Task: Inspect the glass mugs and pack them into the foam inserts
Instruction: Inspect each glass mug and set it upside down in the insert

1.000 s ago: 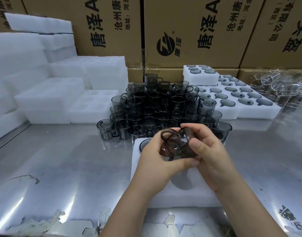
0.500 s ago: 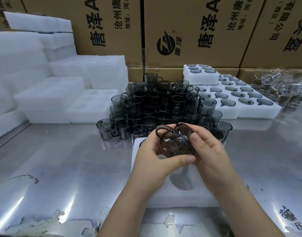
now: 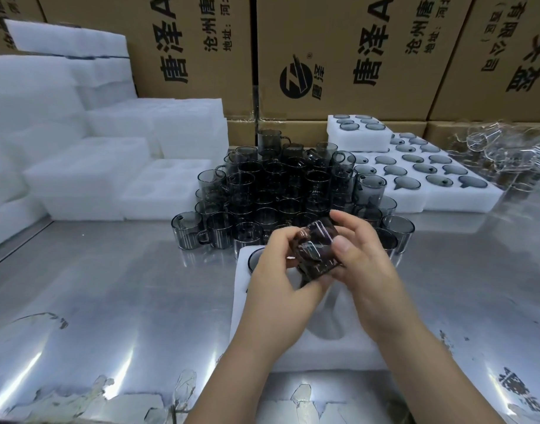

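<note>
A smoky grey glass mug [image 3: 317, 252] is tilted on its side, held between both hands above a white foam insert [image 3: 326, 351]. My left hand [image 3: 281, 280] grips its left side and underside. My right hand [image 3: 365, 264] holds its right side, thumb pressed on the wall. The insert lies on the steel table; one mug rim [image 3: 253, 258] shows in its far-left pocket, and an empty pocket [image 3: 328, 328] opens under my wrists. Behind stands a pile of several grey mugs [image 3: 277, 191].
Packed foam inserts [image 3: 431, 179] with mugs in their pockets lie at the back right, one smaller insert [image 3: 359, 133] on top. Empty foam blocks [image 3: 88, 166] stack at the left. Clear glassware [image 3: 504, 154] sits far right. Cardboard boxes [image 3: 339, 56] wall the back. Steel table [image 3: 109, 301].
The mug has turned in my hands: earlier its rim and handle faced me, now its side wall faces up. My hands have shifted slightly around it.
</note>
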